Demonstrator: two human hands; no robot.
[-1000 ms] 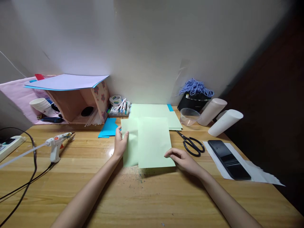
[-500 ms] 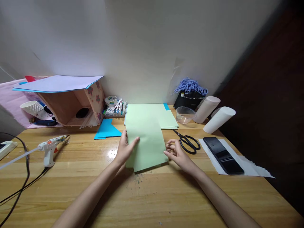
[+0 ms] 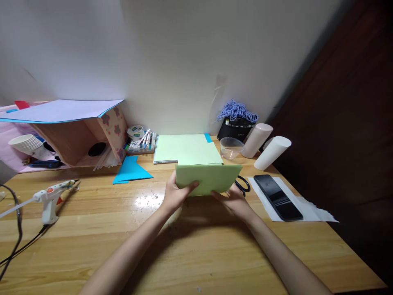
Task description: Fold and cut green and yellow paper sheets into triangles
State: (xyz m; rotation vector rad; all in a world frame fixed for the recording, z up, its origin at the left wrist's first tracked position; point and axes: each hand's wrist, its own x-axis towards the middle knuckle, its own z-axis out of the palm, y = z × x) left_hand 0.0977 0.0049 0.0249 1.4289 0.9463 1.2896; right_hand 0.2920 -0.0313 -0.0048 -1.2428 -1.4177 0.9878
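Above the middle of the table, light green paper (image 3: 208, 178) is held on edge, its long side running left to right. My left hand (image 3: 178, 192) grips its left end, thumb on the near face and fingers behind. At the lower right, my right hand (image 3: 235, 200) pinches it the same way, the other fingers hidden behind. Beyond it lies a stack of pale green sheets (image 3: 188, 147) against the wall. Black-handled scissors (image 3: 244, 185) lie just behind my right hand, mostly covered by the paper and the hand.
Left stand a hot glue gun (image 3: 50, 203) with its cord, an open box (image 3: 112, 133) and blue card pieces (image 3: 130, 170). A tray of markers (image 3: 143, 143) is near the wall. Right are a clear plastic bowl (image 3: 231, 148), white rolls (image 3: 273, 152) and a phone (image 3: 278, 196) on white paper.
The green paper has turned from upright to lengthwise and been tipped up on edge. My right hand has closed on it, and both hands have shifted. The view has moved slightly right.
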